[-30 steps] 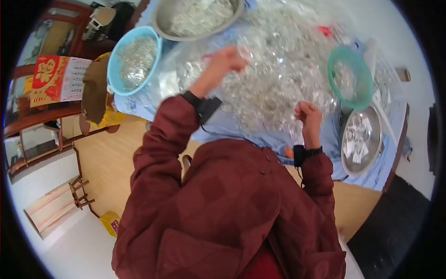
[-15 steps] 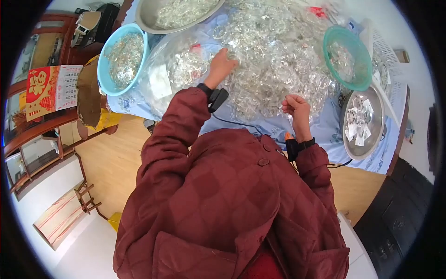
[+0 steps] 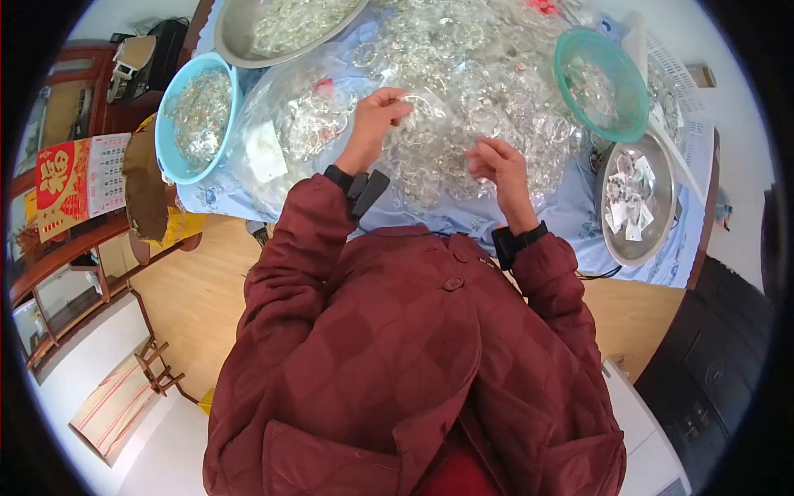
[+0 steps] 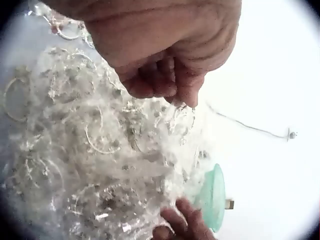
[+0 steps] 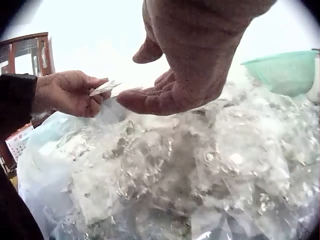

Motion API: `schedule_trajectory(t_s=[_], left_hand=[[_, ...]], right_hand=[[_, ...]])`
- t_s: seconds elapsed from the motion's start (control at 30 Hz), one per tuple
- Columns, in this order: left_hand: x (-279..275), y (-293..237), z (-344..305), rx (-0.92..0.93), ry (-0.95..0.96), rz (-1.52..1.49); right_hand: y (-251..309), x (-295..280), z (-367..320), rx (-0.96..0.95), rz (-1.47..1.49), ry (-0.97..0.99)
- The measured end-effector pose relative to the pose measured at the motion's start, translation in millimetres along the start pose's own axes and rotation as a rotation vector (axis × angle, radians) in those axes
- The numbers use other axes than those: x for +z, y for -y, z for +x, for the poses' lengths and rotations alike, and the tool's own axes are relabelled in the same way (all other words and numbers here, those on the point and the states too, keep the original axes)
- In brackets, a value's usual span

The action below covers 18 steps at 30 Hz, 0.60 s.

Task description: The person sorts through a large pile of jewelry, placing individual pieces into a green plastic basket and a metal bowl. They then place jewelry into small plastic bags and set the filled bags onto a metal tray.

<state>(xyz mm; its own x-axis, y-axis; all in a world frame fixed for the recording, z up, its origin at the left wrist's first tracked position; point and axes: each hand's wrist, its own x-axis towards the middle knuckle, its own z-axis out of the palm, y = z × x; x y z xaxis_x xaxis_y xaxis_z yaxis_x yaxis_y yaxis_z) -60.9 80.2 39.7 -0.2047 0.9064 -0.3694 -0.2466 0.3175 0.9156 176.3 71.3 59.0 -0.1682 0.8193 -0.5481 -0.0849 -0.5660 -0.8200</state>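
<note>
My left hand is over the big pile of clear plastic packets with silvery rings and chains. Its thumb and fingertips pinch a small clear packet, which looks whitish in the right wrist view. A curved silvery piece shows right beneath those fingertips in the left wrist view. To its right, my right hand hovers above the near part of the pile, palm turned toward the left hand. Its fingers are extended, the thumb stands apart, and nothing is gripped between them.
A light-blue basin and a metal basin with packets stand at the left. At the right are a green basket and a metal bowl holding white-tagged packets. A large clear bag lies left of the pile on the blue cloth.
Half a second ago the left hand reached into the pile with fingers spread; now it pinches a packet. The right hand has come closer to it, its fingers straightening. The head view has shifted.
</note>
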Motion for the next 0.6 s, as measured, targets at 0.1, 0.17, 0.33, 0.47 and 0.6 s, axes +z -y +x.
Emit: schedule_trajectory(t_s=[0.1,0.17,0.33,0.47,0.6], left_hand=[[14,-1,-21,-0.021,0.141,-0.025],[20,-1,-34,-0.014,0.182,-0.009],[2,9,-50,-0.109,0.201,0.077],[-51,18,-53,0.013,-0.134,-0.161],[-99,18,-64,0.087,-0.517,-0.466]], right_hand=[[17,34,-1,-0.035,0.132,0.146],[7,35,10,-0.017,0.037,0.221],[-5,21,16,0.009,-0.192,0.264],[-7,1,20,0.019,-0.153,0.193],[-16,-27,11,0.044,-0.14,0.12]])
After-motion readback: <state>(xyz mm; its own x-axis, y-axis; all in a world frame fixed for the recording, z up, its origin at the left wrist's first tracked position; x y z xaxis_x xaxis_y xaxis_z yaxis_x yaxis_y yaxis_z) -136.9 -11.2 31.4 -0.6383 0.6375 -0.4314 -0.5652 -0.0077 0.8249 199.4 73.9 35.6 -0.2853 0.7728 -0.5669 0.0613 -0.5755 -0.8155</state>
